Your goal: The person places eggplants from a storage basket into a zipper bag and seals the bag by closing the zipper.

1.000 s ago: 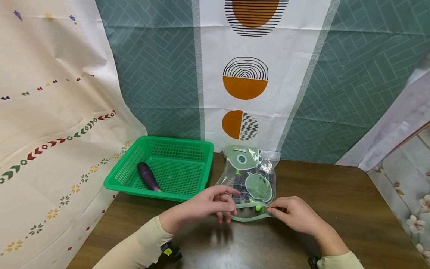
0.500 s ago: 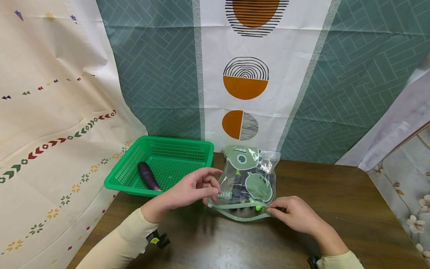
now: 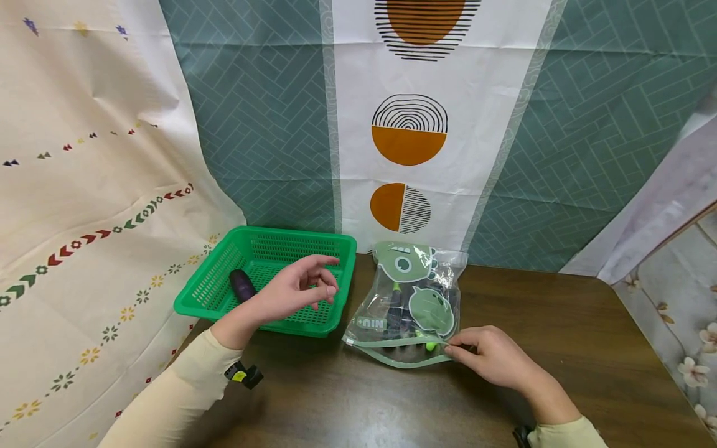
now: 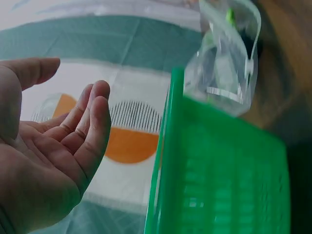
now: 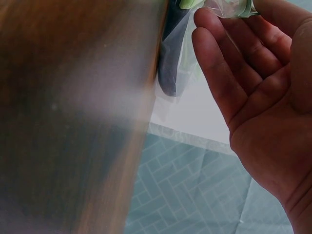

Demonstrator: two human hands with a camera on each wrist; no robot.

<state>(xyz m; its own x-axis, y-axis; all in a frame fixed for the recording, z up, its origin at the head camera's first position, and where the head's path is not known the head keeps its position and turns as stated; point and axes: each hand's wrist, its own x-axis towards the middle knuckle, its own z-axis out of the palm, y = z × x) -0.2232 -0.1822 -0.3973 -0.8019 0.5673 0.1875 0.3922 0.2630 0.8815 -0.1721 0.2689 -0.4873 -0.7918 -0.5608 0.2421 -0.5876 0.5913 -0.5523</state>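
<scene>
My right hand (image 3: 495, 361) pinches the right end of the green-edged mouth of a clear zip bag (image 3: 386, 305) with green cartoon prints. Dark eggplants (image 5: 170, 68) with green stem ends lie inside the bag, partly hidden by the prints. The bag's mouth gapes toward the front of the table. My left hand (image 3: 291, 289) is over the front right part of a green plastic basket (image 3: 269, 230), fingers loosely bent and nothing in them. One dark purple eggplant (image 3: 241, 285) lies in the basket, its lower end hidden behind my left wrist.
The brown wooden table (image 3: 549, 311) carries both basket and bag. A patterned cloth (image 3: 280, 124) hangs right behind them, and a cream cloth (image 3: 112, 249) with small flower prints borders the left side. Black wrist-worn cameras (image 3: 244, 374) are strapped to the forearms.
My left hand has left the near left corner of the bag and moved left and away over the basket. My right hand has stayed at the bag's mouth.
</scene>
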